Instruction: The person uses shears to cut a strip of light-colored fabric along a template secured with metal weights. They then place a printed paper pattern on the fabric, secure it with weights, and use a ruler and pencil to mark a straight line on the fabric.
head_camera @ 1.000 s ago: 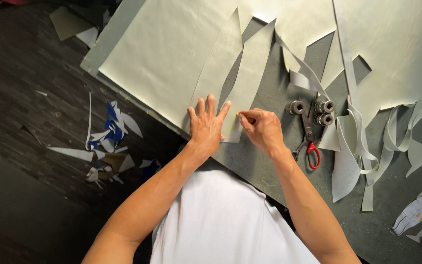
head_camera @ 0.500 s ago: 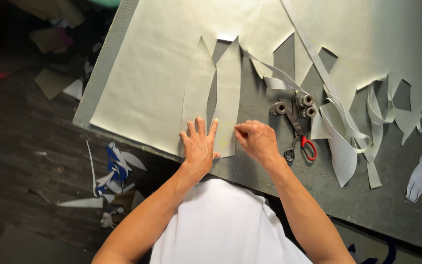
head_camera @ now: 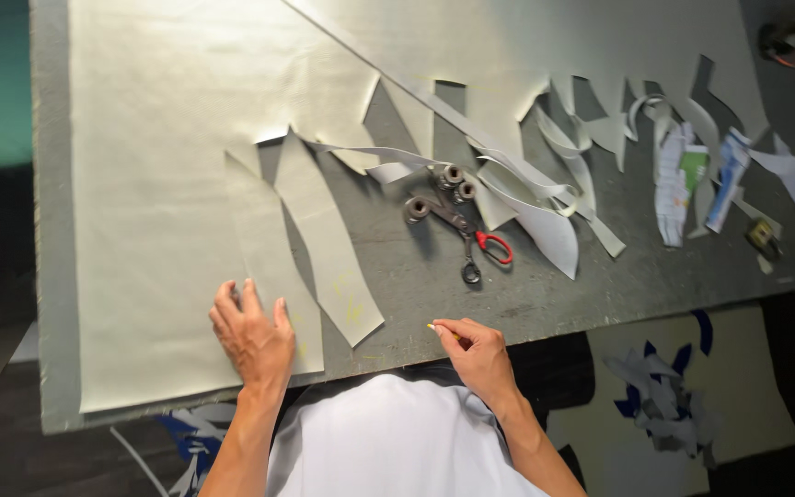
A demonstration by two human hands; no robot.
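The left hand [head_camera: 252,339] lies flat, fingers spread and gripping nothing, pressing the lower corner of a long curved pattern piece [head_camera: 269,267] that rests on the large pale sheet [head_camera: 158,184], a smooth, faintly glossy material covering the left half of the dark grey table [head_camera: 434,285]. At about three o'clock from that hand, the right hand [head_camera: 478,352] is curled around a small yellow marker [head_camera: 438,329], pinched at the fingertips with its tip just touching the bare tabletop near the front edge. Between the two hands, running toward eleven o'clock, a second narrow wavy strip [head_camera: 328,253] lies partly off the sheet on the matte table, with faint yellow marks near its lower end. At twelve o'clock from the right hand sit scissors with red handles [head_camera: 476,250], and just beyond them three short metal cylinder weights [head_camera: 443,184], close together. From there toward two o'clock spreads a tangle of thin curling offcuts [head_camera: 545,202], jagged and overlapping. The sheet's near edge runs close along the table's front edge; the bare patch of table around the right hand and the scissors is the only open stretch. At four o'clock, below the table, blue and grey scraps [head_camera: 660,396] lie on the floor
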